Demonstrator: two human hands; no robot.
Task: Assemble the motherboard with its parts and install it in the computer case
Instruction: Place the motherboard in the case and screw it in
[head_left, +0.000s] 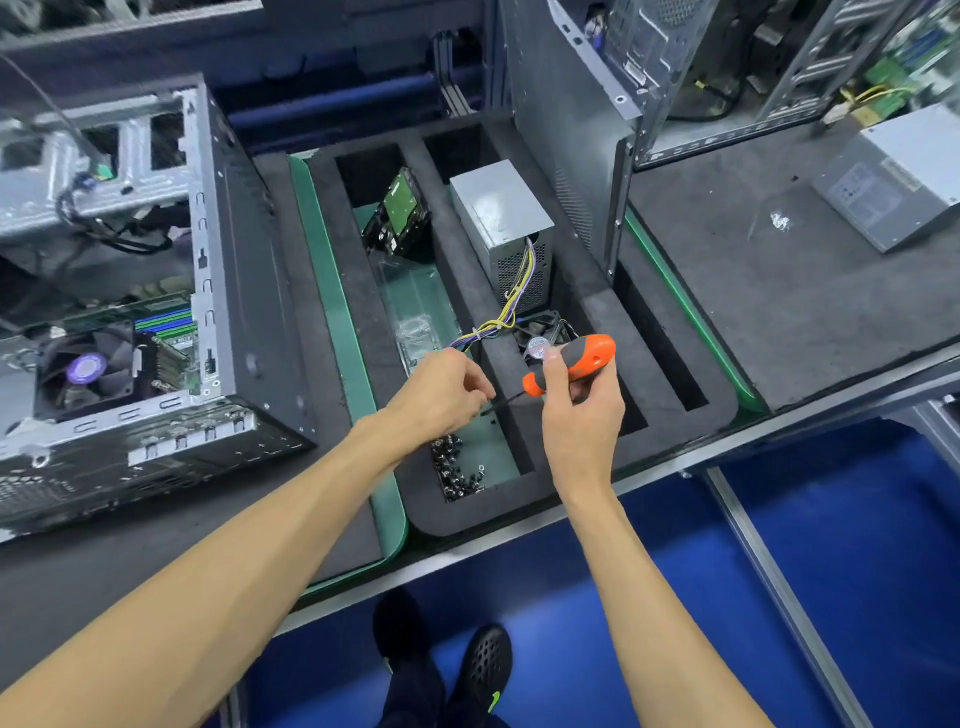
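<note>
An open computer case (244, 291) lies on its side at the left, with the motherboard (171, 338) and its fan cooler (85, 371) inside. My right hand (582, 415) grips an orange and grey screwdriver (582, 358) over the black foam tray (571, 499). The shaft (506, 401) points left toward my left hand (441, 400), whose fingertips are pinched at the tip; whatever they hold is too small to see. Below my hands, a pile of dark screws (454, 467) fills a tray slot.
The foam tray also holds a hard drive (397, 213), a grey power supply (498, 218) with coloured wires, and a small fan (543, 332). A case side panel (571, 130) stands upright behind. Another power supply (898, 176) lies at the right. The table edge runs close below my wrists.
</note>
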